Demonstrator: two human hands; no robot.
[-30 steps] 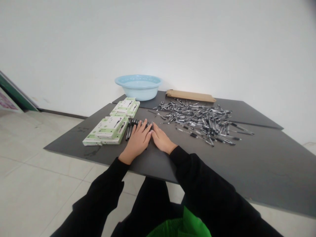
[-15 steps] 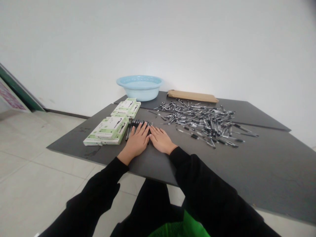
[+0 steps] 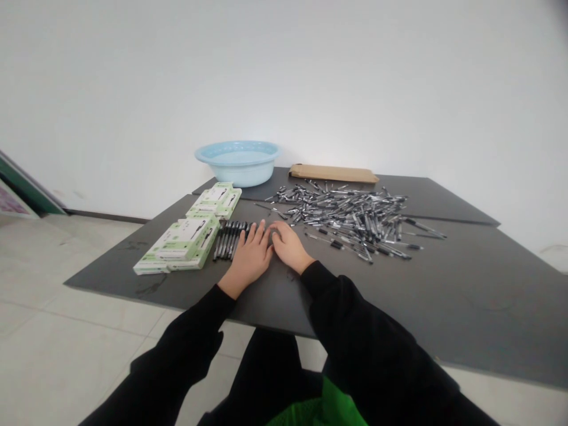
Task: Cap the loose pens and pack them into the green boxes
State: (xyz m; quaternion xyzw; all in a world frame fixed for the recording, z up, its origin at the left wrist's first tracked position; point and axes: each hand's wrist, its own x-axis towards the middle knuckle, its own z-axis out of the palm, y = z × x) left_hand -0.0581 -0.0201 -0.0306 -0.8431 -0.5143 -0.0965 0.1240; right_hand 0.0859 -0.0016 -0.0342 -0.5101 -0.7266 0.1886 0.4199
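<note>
My row of pens (image 3: 226, 241) lies flat just to the right of the stacked boxes (image 3: 180, 244). The pens are slim, dark and glossy, set side by side, close and roughly parallel, each lengthwise away from me. The end nearest the boxes shows plainly; the farther end lies beneath and between my left hand (image 3: 251, 255) and right hand (image 3: 289, 245), so I can't quite make it out.

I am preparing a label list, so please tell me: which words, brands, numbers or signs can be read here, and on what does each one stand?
No text can be quoted with certainty.
Nearer boxes: small print, too blurred to read.
Farther boxes: print too small to read.
Row of pens, pile of pens: any marking is too small to tell.
</note>
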